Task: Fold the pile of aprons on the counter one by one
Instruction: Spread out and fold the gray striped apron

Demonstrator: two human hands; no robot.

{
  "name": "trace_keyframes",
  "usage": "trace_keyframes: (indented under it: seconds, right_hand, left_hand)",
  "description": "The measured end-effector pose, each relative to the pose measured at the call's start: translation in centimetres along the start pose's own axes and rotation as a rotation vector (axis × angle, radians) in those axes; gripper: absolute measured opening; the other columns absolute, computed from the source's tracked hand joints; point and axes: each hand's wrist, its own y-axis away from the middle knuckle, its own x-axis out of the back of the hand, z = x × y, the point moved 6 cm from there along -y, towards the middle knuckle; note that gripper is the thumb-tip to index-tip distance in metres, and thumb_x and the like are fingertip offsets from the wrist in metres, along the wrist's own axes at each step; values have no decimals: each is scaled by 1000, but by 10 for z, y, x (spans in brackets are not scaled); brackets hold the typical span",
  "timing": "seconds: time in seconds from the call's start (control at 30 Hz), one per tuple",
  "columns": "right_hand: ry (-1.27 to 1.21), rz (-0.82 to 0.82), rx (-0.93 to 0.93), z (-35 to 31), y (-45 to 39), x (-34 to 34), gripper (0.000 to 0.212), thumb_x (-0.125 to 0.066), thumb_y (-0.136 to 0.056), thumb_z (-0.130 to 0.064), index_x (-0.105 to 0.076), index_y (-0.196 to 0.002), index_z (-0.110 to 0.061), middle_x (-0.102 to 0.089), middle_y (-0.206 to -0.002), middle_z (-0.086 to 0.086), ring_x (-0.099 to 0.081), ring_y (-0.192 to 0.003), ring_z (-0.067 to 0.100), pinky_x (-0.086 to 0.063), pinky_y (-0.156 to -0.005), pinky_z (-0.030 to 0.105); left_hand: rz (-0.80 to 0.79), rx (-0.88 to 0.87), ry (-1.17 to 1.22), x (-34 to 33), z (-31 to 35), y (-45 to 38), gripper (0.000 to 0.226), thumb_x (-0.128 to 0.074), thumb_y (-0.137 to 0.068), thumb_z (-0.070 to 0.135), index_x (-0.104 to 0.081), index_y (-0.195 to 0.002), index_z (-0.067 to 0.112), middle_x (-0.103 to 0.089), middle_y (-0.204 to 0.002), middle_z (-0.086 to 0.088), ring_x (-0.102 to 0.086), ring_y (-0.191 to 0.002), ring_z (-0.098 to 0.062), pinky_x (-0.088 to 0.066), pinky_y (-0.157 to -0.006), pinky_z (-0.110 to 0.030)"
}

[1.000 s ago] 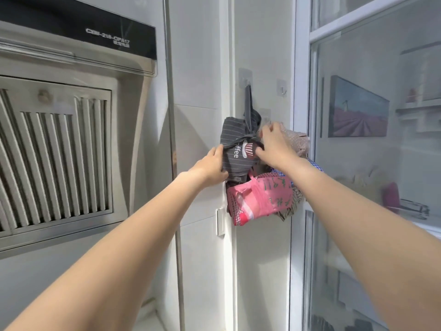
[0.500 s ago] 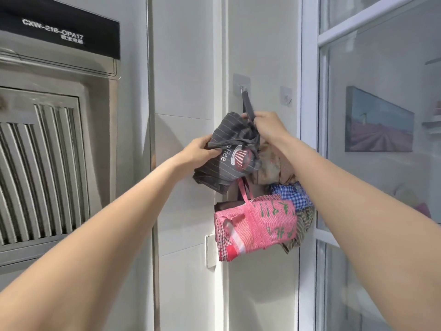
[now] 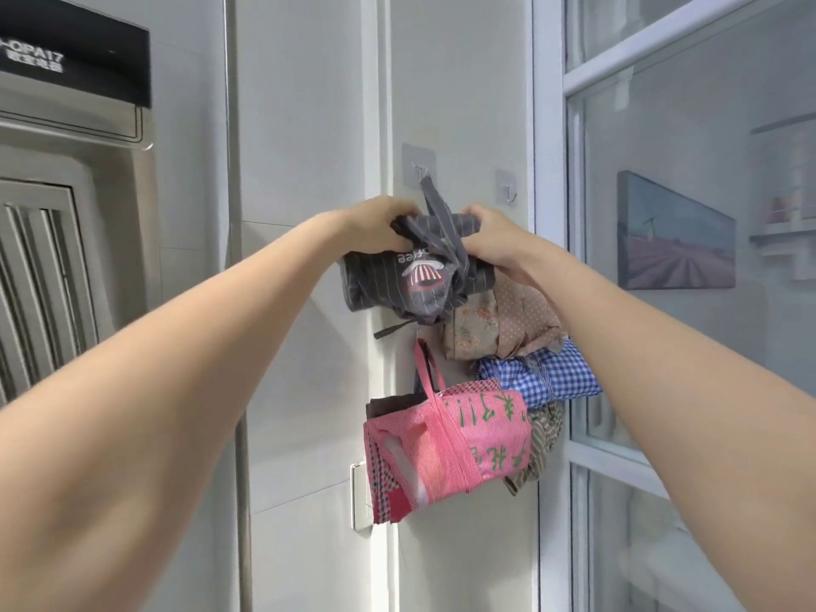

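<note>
Raised nearer the wall hook [image 3: 421,170], grey striped apron bundle [image 3: 410,276] is gripped by left hand [image 3: 375,227] and right hand [image 3: 494,240], its strap hooked; hanging judged nearly done.

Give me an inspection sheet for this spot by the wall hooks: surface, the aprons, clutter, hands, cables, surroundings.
Surface: no counter in view; white tiled wall only.
Job's things: grey striped apron, folded into a bundle, its strap running up to the left hook. Below hang a beige floral bundle, a blue checked bundle, a pink bundle with green lettering, and a brown striped bundle behind it.
Clutter: nothing seen.
Hands: left hand and right hand both grip the top of the grey striped apron.
Cables: nothing seen.
Surroundings: range hood at left, empty right hook, glass door at right, wall switch low down.
</note>
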Motion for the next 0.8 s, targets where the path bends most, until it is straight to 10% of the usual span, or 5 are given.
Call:
trace_keyframes:
  seconds: [0.2,0.47,0.8]
  right_hand:
    - [2,233,113,19,10,12,17,-59,-89,-8,-51,-103,-13,-56,-95,3,-55,-80,16,-47,-66,27]
    - [147,320,117,22,17,-3,20,-46,-94,-11,-40,-112,-6,-49,-98,7,-47,-86,21,-35,-66,29]
    - [-40,512,43,34,1,0,22,-53,-94,-29,-40,-98,-12,-49,-95,6,-47,-83,20,-35,-59,27]
  left_hand:
    - [432,47,237,-27,39,5,26,-50,-87,22,-59,-108,9,-57,-118,-10,-46,-116,-29,-39,-93,-36]
    - [479,319,688,-56,34,10,28,-58,-87,18,-45,-108,6,-58,-109,-17,-57,-90,-27,-49,-72,-34]
    - [583,95,599,-56,20,46,25,-52,-84,4,-33,-97,14,-54,-80,0,-60,-79,-26,-48,-69,-36]
